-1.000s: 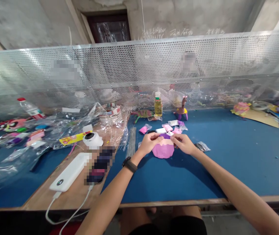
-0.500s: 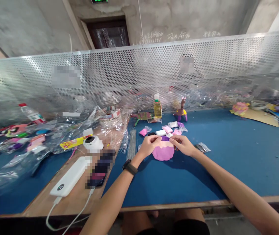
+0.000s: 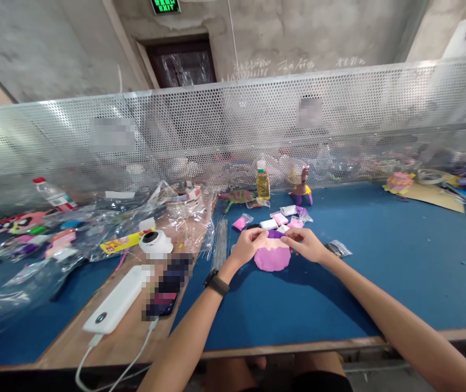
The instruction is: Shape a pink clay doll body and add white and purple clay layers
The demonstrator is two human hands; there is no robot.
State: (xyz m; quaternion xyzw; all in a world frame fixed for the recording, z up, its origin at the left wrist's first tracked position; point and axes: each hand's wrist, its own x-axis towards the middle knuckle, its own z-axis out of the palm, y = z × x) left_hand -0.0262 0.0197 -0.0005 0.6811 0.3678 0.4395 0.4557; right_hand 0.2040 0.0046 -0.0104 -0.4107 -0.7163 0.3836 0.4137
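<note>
A flat pink clay disc [image 3: 273, 257] with a purple piece on its far edge lies on the blue table [image 3: 380, 261]. My left hand [image 3: 247, 245] and my right hand [image 3: 305, 243] meet at its far edge, fingers curled and pinching the clay from both sides. Small packets of pink, white and purple clay [image 3: 282, 219] lie just beyond my hands. A black band sits on my left wrist [image 3: 216, 282].
A small oil bottle [image 3: 263, 182], a clay llama figure [image 3: 302, 188] and a green clay figure [image 3: 238, 196] stand by the perforated metal screen [image 3: 233, 136]. A power bank [image 3: 115, 298], phone [image 3: 167, 286], white camera [image 3: 155, 242], metal wires [image 3: 219, 243] and plastic bags [image 3: 94, 228] lie left.
The view has tilted up slightly; my hands stay pinching the far edge of the clay disc with only small finger shifts.
</note>
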